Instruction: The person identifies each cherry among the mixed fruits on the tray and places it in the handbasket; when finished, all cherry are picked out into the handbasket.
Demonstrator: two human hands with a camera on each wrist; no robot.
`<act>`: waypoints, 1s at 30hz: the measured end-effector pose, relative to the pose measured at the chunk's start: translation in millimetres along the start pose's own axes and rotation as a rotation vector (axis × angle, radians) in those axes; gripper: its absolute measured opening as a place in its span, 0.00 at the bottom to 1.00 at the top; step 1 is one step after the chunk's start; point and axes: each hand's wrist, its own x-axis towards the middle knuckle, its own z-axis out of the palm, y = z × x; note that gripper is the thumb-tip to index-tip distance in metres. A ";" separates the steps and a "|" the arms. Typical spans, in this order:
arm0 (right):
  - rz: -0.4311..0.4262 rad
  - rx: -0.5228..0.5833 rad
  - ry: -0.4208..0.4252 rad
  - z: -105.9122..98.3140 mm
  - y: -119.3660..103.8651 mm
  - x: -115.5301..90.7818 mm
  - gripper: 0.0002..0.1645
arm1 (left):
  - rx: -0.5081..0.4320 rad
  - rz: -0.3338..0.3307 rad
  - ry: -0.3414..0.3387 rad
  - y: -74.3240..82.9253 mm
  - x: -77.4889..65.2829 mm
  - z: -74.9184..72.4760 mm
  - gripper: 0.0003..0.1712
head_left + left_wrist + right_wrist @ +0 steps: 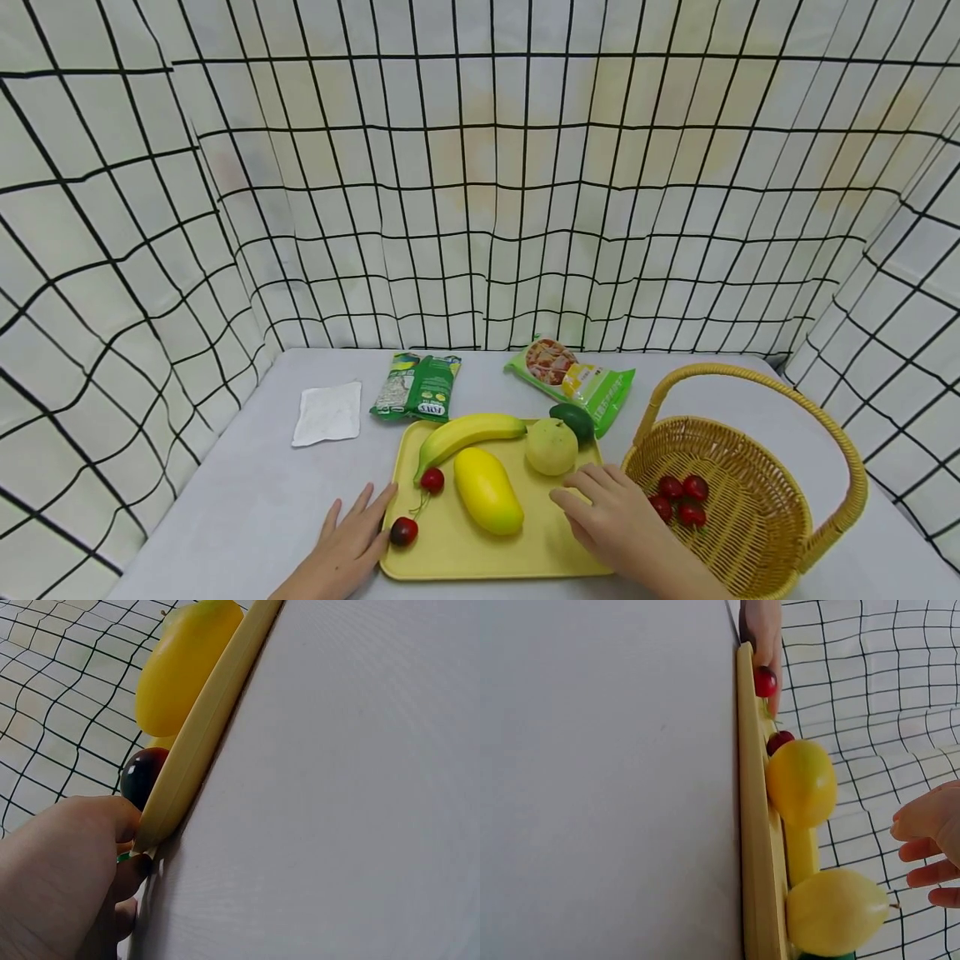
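My left hand point(348, 537), fingers spread, rests against the left edge of a yellow tray point(450, 562). Above the right part of that tray hovers my right hand point(611, 517), its fingers loosely bent and holding nothing. A yellow mango point(487, 492) lies mid-tray, with a banana point(468, 433) behind it. Nearest the right fingers is a round pale-yellow pear point(551, 447), and a dark green avocado point(572, 422) sits behind that. Close to the left fingertips are a dark red cherry point(403, 532) and a second cherry point(432, 480), with green stems between them.
Right of the tray stands a wicker basket point(757, 475) with a tall handle point(840, 442); several red cherries point(681, 500) lie inside. Behind the tray are a green snack bag point(417, 387), another green packet point(573, 379) and a white tissue point(327, 413). Grid-patterned cloth point(480, 208) surrounds the table.
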 end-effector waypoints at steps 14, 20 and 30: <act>-0.054 0.008 -0.002 13.6 -14.5 19.9 0.14 | 0.009 0.009 0.015 2.3 -0.2 -1.0 0.32; -0.095 -0.002 -0.019 24.2 -23.7 27.1 0.10 | 0.004 -0.002 0.008 1.4 -0.4 -0.4 0.33; -0.133 -0.014 -0.050 40.3 -37.5 43.2 0.16 | 0.004 0.010 0.003 0.5 0.2 -0.1 0.33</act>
